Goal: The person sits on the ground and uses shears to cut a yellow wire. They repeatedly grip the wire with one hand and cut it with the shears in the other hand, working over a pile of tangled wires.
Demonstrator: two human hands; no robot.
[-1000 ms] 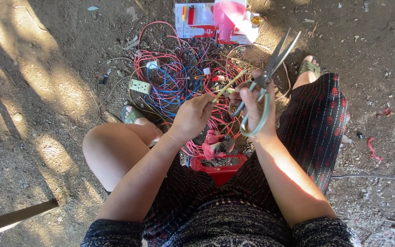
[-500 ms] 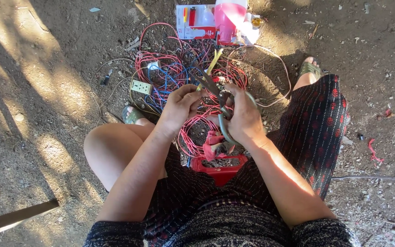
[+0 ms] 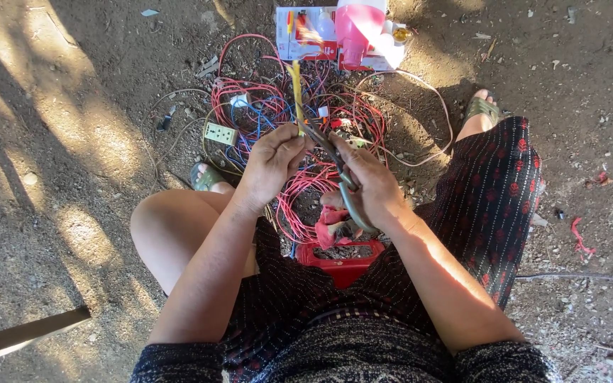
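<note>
Scissors (image 3: 335, 159) sit in the right hand (image 3: 372, 190), fingers curled shut through the grey handles, blades pointing toward the left hand (image 3: 272, 162). That hand pinches a yellow strip (image 3: 296, 92) upright, its lower end at the blades. Below the hands, a red tray (image 3: 342, 264) on the ground (image 3: 72, 142) holds dirt-like scraps and a red rag (image 3: 331, 225). Beyond lies a tangle of red wires (image 3: 264, 106), a white socket (image 3: 221, 132) and a pink jug (image 3: 357, 28).

- Bare dirt ground (image 3: 72, 85) throughout, strewn with pebbles and small debris.
- Dappled sunlight patches at left and upper right, long shadows between.
- Wooden plank (image 3: 23, 335) slanting in at lower left.
- Red scrap (image 3: 580, 237) at right edge.
</note>
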